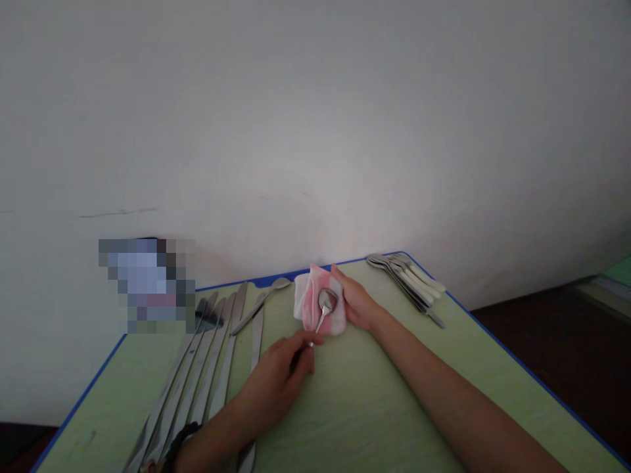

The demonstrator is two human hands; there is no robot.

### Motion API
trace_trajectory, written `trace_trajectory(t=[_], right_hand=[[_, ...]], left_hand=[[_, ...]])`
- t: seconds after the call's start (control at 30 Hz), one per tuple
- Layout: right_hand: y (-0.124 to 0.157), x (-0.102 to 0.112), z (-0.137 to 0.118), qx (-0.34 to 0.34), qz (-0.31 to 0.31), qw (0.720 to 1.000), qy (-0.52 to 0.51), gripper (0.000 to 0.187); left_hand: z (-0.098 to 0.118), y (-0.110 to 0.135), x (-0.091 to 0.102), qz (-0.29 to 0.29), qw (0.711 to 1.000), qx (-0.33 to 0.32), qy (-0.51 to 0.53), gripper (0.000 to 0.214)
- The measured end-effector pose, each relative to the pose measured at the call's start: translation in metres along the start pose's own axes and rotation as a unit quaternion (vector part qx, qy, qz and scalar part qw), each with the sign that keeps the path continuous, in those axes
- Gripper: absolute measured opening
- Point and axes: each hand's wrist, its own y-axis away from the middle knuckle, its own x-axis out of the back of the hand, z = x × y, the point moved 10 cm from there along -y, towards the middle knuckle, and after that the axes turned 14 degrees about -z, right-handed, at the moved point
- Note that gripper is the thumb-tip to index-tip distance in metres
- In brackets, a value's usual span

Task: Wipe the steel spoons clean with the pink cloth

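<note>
Pink-and-white cloth [309, 307] is backing the bowl of a spoon [326, 301] above the table [374, 401]. The left hand [290, 364] is pinching the handle, fingers closed around it, apparently keeping the bowl steady against the cloth. The right hand [359, 305] is gripping the cloth's right side, seemingly supporting it from behind; its fingers are mostly hiding, so their exact closure is escaping view. Long utensils [227, 358] are lying leftward, while cutlery [417, 282] is lying bunched rightward, probably keeping the middle free.
</note>
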Motion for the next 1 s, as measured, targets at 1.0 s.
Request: trace_trajectory(t=[1.0], right_hand=[[0.006, 0.0, -0.002, -0.034, 0.011, 0.998, 0.06, 0.036]], left_hand=[[-0.006, 0.007, 0.02, 0.108, 0.993, 0.028, 0.039, 0.027]])
